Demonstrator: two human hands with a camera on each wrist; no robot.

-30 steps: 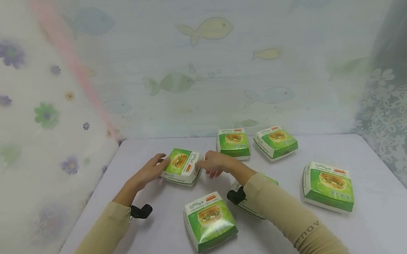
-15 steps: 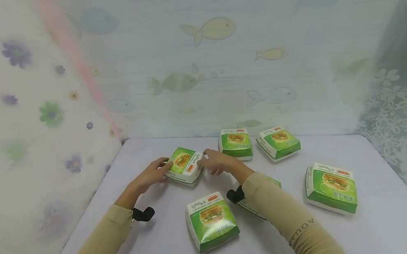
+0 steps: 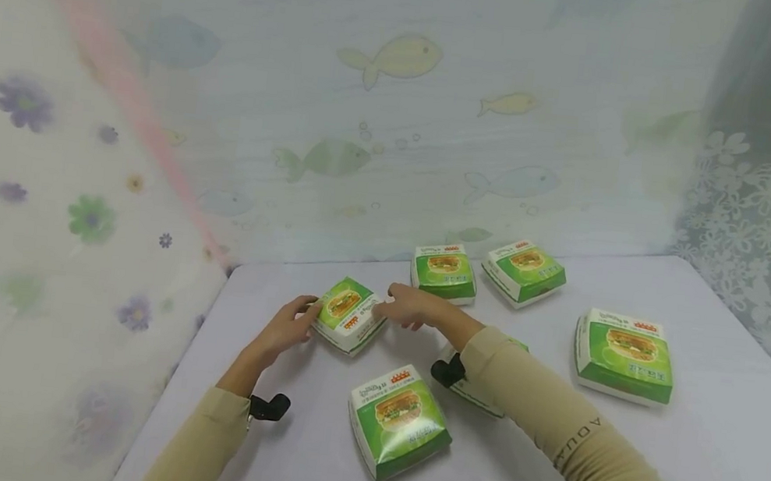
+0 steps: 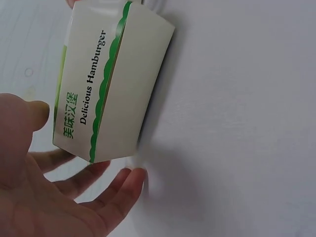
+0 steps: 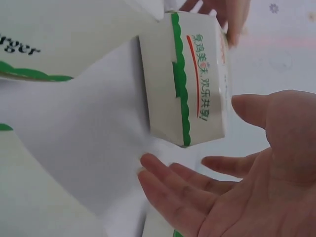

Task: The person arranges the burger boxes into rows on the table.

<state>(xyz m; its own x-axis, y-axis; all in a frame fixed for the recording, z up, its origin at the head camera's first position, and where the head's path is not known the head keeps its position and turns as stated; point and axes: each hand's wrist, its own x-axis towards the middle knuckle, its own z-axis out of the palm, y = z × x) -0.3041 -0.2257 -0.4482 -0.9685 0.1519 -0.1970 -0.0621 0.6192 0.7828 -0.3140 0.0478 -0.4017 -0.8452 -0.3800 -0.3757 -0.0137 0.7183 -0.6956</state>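
Note:
A green and white hamburger box [image 3: 349,317] sits between my two hands on the white table, set at an angle. My left hand [image 3: 287,330] is at its left corner. In the left wrist view, the fingers [image 4: 118,195] extend loosely past the box corner, two passing behind it, with the thumb beside the lid. My right hand [image 3: 410,308] is at the box's right end. In the right wrist view, its fingers [image 5: 182,192] are spread beside the box; whether the thumb touches it is unclear. A second hamburger box [image 3: 400,422] lies nearer the front.
Two hamburger boxes stand at the back, a left one [image 3: 444,272] and a right one [image 3: 523,272]. Another box [image 3: 626,356] is on the right. One more box [image 3: 478,395] is partly hidden under my right forearm. Patterned curtains [image 3: 380,154] hang behind the table [image 3: 293,450].
The box between my hands has turned clockwise on the table. My left thumb has shifted back from its top to its corner. The other boxes stay put.

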